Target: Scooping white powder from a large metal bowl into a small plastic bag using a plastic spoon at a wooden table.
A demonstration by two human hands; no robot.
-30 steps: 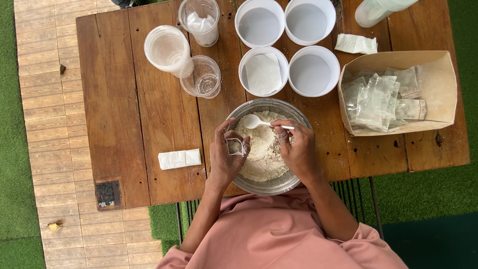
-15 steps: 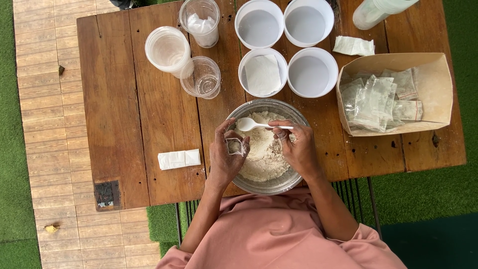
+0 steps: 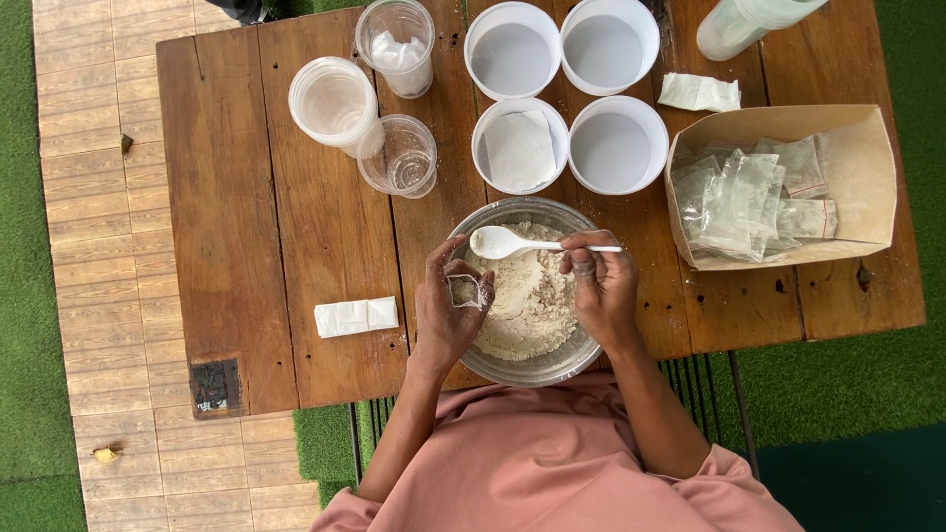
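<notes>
Steel bowl (image 3: 552, 366) of flour sits at desk near edge. Left hand (image 3: 448, 315) fingers pinch 1 small clear bag (image 3: 464, 291) open over it; right hand (image 3: 601, 286) grips white spoon (image 3: 507, 242). Bag's likely light, floppy, slippery: hold at rim.

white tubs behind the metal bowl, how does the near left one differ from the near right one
The near left tub holds a flat white packet that covers most of its floor; the near right tub holds nothing. The near left tub sits straight behind the metal bowl, while the near right tub sits closer to the cardboard tray. Both are round, white, upright and alike in size.
</notes>
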